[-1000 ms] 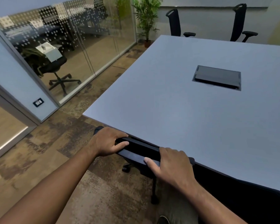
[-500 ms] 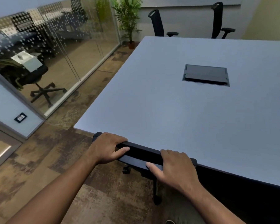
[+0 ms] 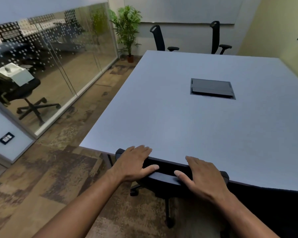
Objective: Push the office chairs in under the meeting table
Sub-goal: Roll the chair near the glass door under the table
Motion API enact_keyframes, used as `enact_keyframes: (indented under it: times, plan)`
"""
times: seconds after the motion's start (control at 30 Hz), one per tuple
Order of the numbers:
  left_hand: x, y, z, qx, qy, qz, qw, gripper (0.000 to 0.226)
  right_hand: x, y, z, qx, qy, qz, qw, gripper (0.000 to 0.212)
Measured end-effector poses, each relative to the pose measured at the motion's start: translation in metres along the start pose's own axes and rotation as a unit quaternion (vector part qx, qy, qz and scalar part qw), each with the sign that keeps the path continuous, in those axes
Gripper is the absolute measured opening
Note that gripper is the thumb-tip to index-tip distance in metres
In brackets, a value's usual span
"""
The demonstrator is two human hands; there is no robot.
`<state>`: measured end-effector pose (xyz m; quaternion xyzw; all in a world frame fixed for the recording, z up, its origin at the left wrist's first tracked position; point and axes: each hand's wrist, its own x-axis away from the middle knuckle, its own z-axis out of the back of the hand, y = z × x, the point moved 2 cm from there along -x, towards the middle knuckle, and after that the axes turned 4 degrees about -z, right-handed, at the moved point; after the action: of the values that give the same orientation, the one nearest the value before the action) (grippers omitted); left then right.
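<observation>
The left hand (image 3: 133,164) lies flat on the top bar of the near office chair (image 3: 163,177). Its fingers are loose and spread, and the fingertips reach over the edge of the meeting table (image 3: 162,117). The thumb sits on the front of the bar. The right hand (image 3: 200,176) rests on the same bar, a little way to the right, also flat and open. Neither hand is squeezing the chair. They are just lying on it.

The chair back is touching the table edge, or very close to it. The seat is hidden under the table. Only a leg and some wheels show on the brown carpet (image 3: 41,186). So this chair looks pushed in about as far as it will go.

What could go wrong? The fingers lie right where the chair back meets the table. One more push could pinch them. A hard push could also bang the bar on the table and mark it. The chair rolls on wheels, so it might drift back out when the hands lift.

Two more office chairs (image 3: 215,36) stand at the far end of the table. They seem to be out from it and may need pushing in too. A dark cable box (image 3: 212,88) is set in the tabletop. A potted plant (image 3: 127,31) stands by the glass wall (image 3: 67,57).
</observation>
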<state>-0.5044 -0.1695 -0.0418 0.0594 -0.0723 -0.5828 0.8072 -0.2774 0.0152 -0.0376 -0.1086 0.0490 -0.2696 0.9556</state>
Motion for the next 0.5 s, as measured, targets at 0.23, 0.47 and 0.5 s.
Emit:
enact_keyframes:
  times: [0.23, 0.47, 0.5]
  plan:
    - [0.024, -0.06, 0.018, 0.013, 0.052, 0.06, 0.997, 0.116, -0.038, -0.077, 0.008, 0.006, 0.026, 0.016, 1.0, 0.101]
    - [0.083, -0.144, 0.032, -0.005, 0.065, 0.11, 0.992, 0.116, -0.087, -0.166, -0.002, 0.02, 0.024, 0.032, 0.999, 0.102]
    - [0.092, -0.156, 0.036, -0.004, 0.071, 0.121, 0.99, 0.115, -0.094, -0.18, -0.006, 0.021, 0.023, 0.035, 0.999, 0.103]
